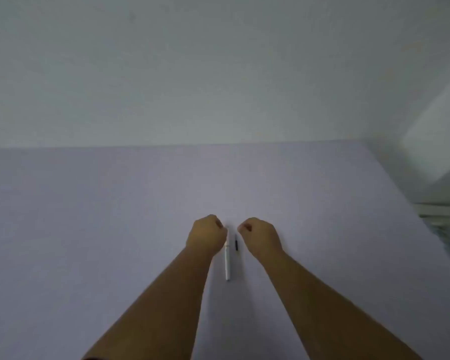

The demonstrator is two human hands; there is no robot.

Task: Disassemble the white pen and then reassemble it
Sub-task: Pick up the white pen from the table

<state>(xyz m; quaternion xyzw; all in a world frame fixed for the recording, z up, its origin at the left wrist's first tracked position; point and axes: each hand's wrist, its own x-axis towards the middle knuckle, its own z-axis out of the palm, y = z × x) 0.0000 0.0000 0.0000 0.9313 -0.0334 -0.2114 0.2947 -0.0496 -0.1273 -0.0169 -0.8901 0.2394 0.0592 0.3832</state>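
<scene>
White pen (227, 261) lying mid-table (115, 216) pointing toward near edge, small dark part (236, 242) just right of it, left hand (208, 235) fisted touching pen's far end, right hand (260, 236) fisted beside the dark part, grip unclear
</scene>
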